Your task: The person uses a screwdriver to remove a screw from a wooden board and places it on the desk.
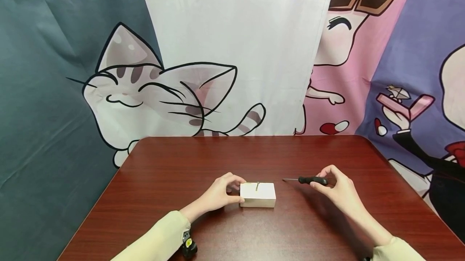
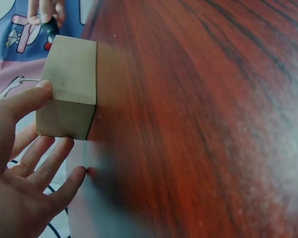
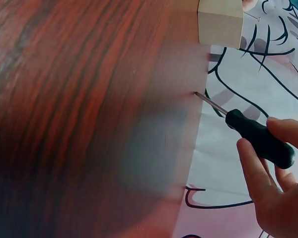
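A pale wooden block [image 1: 258,195] lies on the table, and a small screw [image 1: 257,186] sticks up from its top face. My left hand [image 1: 220,191] holds the block's left end, the thumb on the near side and the fingers round the far side. In the left wrist view the thumb presses the block [image 2: 69,74] close to the screw [image 2: 28,79]. To the right, my right hand [image 1: 340,190] pinches the black handle of a screwdriver [image 1: 313,180] between thumb and fingers. Its thin metal shaft [image 3: 211,103] points left, towards the block and apart from it.
The reddish-brown wooden table [image 1: 189,156] extends around both hands, with its far edge close to a printed cartoon curtain [image 1: 236,31]. A black wrist device [image 1: 188,245] hangs at my left sleeve.
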`<state>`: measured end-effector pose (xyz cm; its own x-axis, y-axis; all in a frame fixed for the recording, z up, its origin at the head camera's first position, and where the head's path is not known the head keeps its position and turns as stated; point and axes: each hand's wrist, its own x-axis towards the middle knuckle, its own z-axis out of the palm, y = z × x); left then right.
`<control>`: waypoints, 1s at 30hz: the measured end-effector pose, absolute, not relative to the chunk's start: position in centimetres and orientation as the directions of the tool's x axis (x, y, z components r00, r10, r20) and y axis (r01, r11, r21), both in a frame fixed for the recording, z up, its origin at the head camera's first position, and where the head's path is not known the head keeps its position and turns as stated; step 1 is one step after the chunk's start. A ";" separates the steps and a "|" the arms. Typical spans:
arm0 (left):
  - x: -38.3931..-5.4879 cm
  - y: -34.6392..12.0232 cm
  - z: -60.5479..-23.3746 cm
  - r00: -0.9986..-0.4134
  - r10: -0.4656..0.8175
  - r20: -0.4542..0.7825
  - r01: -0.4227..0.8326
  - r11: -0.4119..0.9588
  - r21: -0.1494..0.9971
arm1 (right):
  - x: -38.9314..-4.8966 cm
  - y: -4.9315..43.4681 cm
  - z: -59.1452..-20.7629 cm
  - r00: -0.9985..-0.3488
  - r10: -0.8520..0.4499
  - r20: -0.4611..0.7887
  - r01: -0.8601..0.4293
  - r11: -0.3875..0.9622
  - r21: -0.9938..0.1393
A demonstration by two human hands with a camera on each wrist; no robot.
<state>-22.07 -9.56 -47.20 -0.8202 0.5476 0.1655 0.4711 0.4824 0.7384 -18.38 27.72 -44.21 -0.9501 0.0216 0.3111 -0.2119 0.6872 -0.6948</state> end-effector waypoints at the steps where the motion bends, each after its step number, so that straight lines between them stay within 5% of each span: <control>1: -22.1 -9.6 -47.2 -0.820 0.548 0.168 0.472 0.479 0.740 | -18.4 27.8 -44.2 -0.950 0.015 0.311 -0.213 0.696 -0.686; 30: -22.2 -9.3 -47.2 -0.826 0.533 0.184 0.477 0.484 0.734 | -17.6 28.5 -44.7 -0.969 -0.248 -0.011 -0.210 0.842 -0.497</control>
<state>-22.15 -9.26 -47.18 -0.8256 0.5333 0.1844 0.4765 0.4838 0.7341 -17.62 28.46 -44.68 -0.9687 -0.2479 -0.0112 -0.2098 0.8421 -0.4968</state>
